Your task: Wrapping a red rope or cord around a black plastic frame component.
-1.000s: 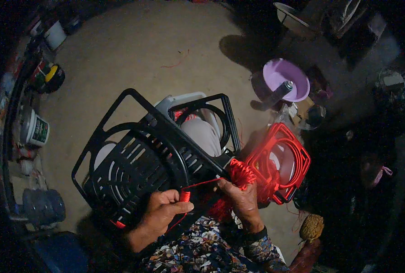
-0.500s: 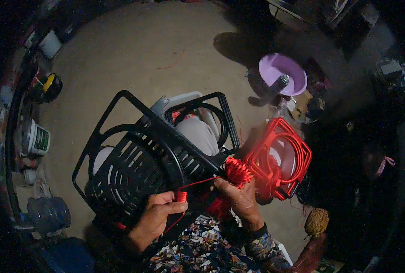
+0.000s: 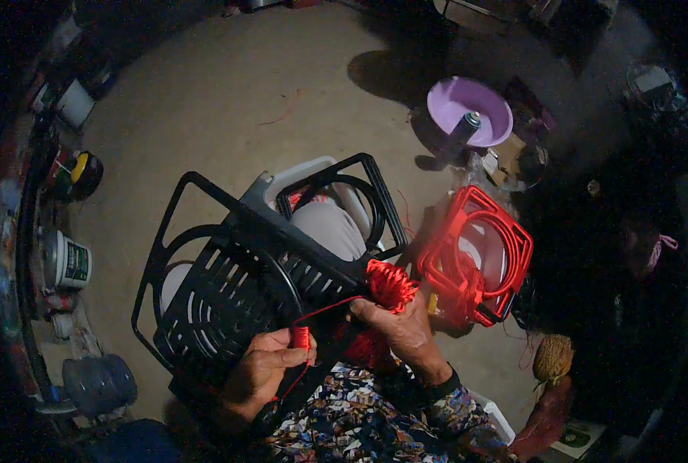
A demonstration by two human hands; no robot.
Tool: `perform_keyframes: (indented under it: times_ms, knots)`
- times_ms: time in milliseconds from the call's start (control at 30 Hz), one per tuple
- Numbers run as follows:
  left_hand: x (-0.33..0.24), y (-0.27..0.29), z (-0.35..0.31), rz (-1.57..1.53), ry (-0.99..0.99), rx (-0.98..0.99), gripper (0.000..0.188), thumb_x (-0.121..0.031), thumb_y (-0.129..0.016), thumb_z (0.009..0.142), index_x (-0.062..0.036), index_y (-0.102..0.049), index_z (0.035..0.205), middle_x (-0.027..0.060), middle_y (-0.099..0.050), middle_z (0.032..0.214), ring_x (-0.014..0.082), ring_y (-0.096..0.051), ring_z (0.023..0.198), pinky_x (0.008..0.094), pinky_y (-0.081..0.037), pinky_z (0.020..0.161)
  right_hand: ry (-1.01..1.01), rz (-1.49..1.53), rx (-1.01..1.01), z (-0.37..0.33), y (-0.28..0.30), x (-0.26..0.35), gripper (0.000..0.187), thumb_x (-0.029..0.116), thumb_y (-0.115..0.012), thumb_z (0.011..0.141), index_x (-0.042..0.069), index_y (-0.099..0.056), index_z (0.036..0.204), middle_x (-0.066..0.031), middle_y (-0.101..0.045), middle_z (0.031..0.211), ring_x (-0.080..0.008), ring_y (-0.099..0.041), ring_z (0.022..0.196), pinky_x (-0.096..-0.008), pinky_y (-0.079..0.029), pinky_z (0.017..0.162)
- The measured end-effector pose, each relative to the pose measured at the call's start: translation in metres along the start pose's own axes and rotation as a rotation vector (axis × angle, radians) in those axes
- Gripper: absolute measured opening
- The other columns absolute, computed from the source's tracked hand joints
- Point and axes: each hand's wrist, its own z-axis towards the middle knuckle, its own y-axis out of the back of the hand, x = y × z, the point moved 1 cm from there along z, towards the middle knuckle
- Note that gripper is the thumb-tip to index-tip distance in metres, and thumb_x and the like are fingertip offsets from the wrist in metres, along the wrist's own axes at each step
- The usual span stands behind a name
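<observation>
Your left hand [image 3: 263,370] is pinched shut on a short bundle of red cord [image 3: 301,337], thumb on top, close to the lower edge of the black plastic frame [image 3: 244,285] that rests across your lap. From that bundle a thin strand runs up and to the right to the wound red knot of cord [image 3: 390,284] at the frame's right-hand edge. Your right hand [image 3: 402,332] lies just under that knot, fingers curled onto the cord there in a closed grip. The frame is tilted, its ribbed round part toward your left and its open square loops toward the floor [image 3: 228,100] ahead. Just to the right of your right hand a red plastic frame [image 3: 475,258] stands on the floor. Farther off, a purple bowl [image 3: 467,108] sits near a dark can [image 3: 460,135]. A white bucket [image 3: 66,262] stands at the floor's left edge.
</observation>
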Motion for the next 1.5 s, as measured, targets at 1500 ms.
perform_keyframes:
  times_ms: [1500]
  knots:
    - [0.007,-0.001,0.005,-0.109,-0.073,-0.02,0.032,-0.023,-0.053,0.093,0.0079,-0.059,0.099,0.0123,-0.062,0.088,0.0193,-0.059,0.08,0.0319,-0.045,0.08,-0.008,-0.046,-0.013,-0.001,-0.001,-0.013,0.025,0.025,-0.071,0.077,0.006,-0.055,0.078,0.0024,-0.054,0.065,-0.0082,-0.045,0.058,-0.0277,-0.039,0.053]
